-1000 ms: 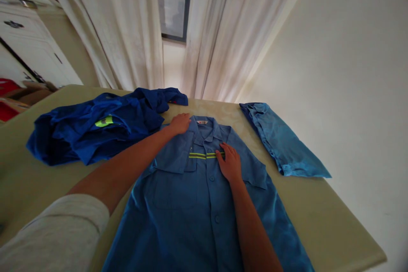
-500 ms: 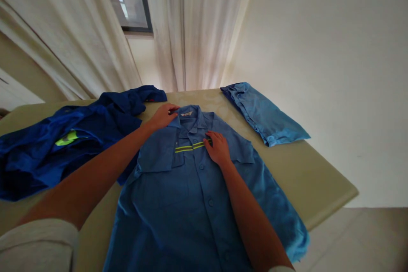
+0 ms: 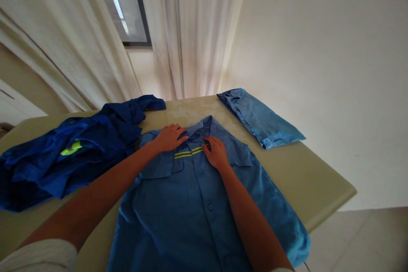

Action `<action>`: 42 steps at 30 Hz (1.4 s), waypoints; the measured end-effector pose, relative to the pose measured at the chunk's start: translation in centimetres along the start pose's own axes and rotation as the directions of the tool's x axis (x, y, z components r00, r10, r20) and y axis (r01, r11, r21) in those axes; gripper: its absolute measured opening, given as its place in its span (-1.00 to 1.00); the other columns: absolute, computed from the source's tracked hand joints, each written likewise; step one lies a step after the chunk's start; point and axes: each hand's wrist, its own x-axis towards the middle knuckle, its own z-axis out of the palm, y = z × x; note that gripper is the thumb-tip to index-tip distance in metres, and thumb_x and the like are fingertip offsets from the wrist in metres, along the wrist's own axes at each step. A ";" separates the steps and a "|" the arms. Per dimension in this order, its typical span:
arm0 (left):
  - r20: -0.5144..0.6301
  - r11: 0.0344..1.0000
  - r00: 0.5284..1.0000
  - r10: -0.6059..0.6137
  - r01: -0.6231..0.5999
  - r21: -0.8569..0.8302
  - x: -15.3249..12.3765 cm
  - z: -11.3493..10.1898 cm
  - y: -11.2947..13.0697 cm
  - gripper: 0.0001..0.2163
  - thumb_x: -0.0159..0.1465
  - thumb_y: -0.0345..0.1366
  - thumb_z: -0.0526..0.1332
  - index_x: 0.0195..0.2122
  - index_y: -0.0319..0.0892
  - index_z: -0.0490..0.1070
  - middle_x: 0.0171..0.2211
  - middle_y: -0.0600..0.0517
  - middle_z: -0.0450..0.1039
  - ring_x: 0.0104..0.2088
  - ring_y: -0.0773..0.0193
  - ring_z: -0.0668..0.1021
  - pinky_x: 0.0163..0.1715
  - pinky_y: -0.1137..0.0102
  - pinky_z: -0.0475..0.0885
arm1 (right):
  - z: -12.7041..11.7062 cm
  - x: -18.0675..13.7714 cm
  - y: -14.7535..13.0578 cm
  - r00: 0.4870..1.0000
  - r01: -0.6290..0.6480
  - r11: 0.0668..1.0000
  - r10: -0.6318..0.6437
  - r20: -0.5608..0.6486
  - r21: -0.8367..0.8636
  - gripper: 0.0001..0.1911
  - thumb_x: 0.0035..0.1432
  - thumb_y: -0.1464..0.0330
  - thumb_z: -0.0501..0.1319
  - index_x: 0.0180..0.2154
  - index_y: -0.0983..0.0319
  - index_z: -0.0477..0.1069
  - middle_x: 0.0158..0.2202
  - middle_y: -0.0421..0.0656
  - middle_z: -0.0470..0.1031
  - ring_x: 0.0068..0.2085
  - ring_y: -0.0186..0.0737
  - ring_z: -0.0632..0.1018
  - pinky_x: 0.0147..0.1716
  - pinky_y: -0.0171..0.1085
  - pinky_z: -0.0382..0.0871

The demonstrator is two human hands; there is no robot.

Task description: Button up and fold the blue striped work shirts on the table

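Observation:
A blue button-front work shirt [image 3: 178, 204] lies spread face up, with yellow stripes across its chest. My left hand [image 3: 170, 137] is at the left side of its collar [image 3: 204, 124], fingers and thumb closed on the cloth there. That collar is skewed, its peak standing up towards the back. Lower down, my right hand [image 3: 216, 152] rests on the chest beside the button placket, over the right end of a stripe. Its fingers are extended and the thumb is apart from them.
Under the clothes is a pale yellow-green table [image 3: 306, 174]. A crumpled dark blue garment [image 3: 95, 131] with a bright yellow-green patch lies at the left. A folded lighter blue garment [image 3: 264, 119] is at the back right. Curtains [image 3: 191, 29] and a wall stand behind.
My left hand has moved towards me and slightly right, drawing the collar's left side along and skewing it. My right hand stays on the chest. The view has tilted up a little.

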 end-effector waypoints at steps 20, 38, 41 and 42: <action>-0.293 0.991 0.955 -0.038 -0.002 -0.136 -4.0 3.2 -0.8 -0.58 0.31 -0.40 0.11 0.16 0.02 0.47 0.25 -0.02 0.44 0.23 0.01 0.40 0.26 0.02 0.16 | -1.6 10.0 -1.8 0.897 0.409 0.810 -0.272 0.349 -0.419 -0.54 0.41 0.47 0.01 0.23 0.15 0.45 0.29 0.04 0.39 0.17 0.07 0.45 0.15 -0.03 0.32; -0.336 0.950 0.908 -0.250 0.162 -0.268 -3.3 4.5 -1.6 -0.64 0.38 -0.24 0.07 0.06 -0.08 0.58 0.15 -0.07 0.55 0.18 0.06 0.51 0.26 0.13 0.33 | 0.5 10.2 -0.9 0.979 0.109 0.912 -0.029 0.203 -0.397 -0.34 0.48 0.02 -0.05 0.41 0.23 0.19 0.45 0.02 0.16 0.41 0.11 0.21 0.33 0.07 0.08; -0.298 0.948 0.904 -0.306 0.262 -0.179 -3.5 5.3 -1.3 -0.53 0.41 -0.14 0.05 0.30 -0.09 0.38 0.34 -0.12 0.34 0.36 -0.01 0.33 0.38 0.02 0.12 | 2.8 9.9 -0.2 0.968 0.064 0.925 0.034 0.249 -0.374 -0.21 0.47 -0.08 -0.10 0.47 0.28 0.02 0.48 0.08 0.05 0.47 0.06 0.11 0.39 0.04 -0.03; -0.283 0.943 0.902 -0.326 0.289 -0.163 -3.6 5.6 -1.3 -0.50 0.41 -0.11 0.04 0.35 -0.09 0.31 0.38 -0.13 0.29 0.39 -0.02 0.29 0.40 0.00 0.04 | 3.3 9.9 0.1 0.965 0.062 0.925 0.040 0.258 -0.374 -0.21 0.47 -0.09 -0.11 0.48 0.27 0.00 0.49 0.09 0.03 0.48 0.04 0.10 0.40 0.04 -0.05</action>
